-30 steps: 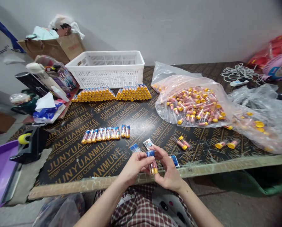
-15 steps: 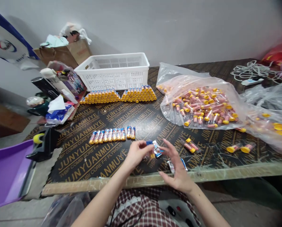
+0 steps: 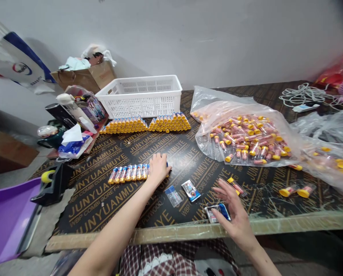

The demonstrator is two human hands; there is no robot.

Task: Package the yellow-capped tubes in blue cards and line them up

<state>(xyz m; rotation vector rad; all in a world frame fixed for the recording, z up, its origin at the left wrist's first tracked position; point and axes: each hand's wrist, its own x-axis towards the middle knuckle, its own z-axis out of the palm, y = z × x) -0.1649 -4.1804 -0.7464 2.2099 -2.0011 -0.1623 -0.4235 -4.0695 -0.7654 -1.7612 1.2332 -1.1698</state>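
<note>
My left hand (image 3: 158,167) is closed over the right end of a row of small blue-and-white labelled tubes with yellow caps (image 3: 128,173). Its fingers hide most of the tube in its grip. My right hand (image 3: 233,207) is open, palm turned left, above the table's front edge. Just under its thumb lies a pack of labels (image 3: 214,213). Beyond its fingertips are pink-filled tubes with yellow caps (image 3: 236,186), partly covered by the hand. Between my hands lie a blue-and-white label stack (image 3: 191,190) and a clear, blue-topped plastic piece (image 3: 173,196).
Stacked capped tubes (image 3: 169,123) line the front of a white basket (image 3: 142,105). An open plastic bag (image 3: 201,138) holds many pink tubes on the right. A tape dispenser (image 3: 55,186) and a purple tray (image 3: 10,218) are at left. Two loose tubes (image 3: 296,191) lie near the right edge.
My left hand has carried a tube leftward and away from me to the row's end. My right hand has moved right, off the label stack. The view has tilted up slightly.
</note>
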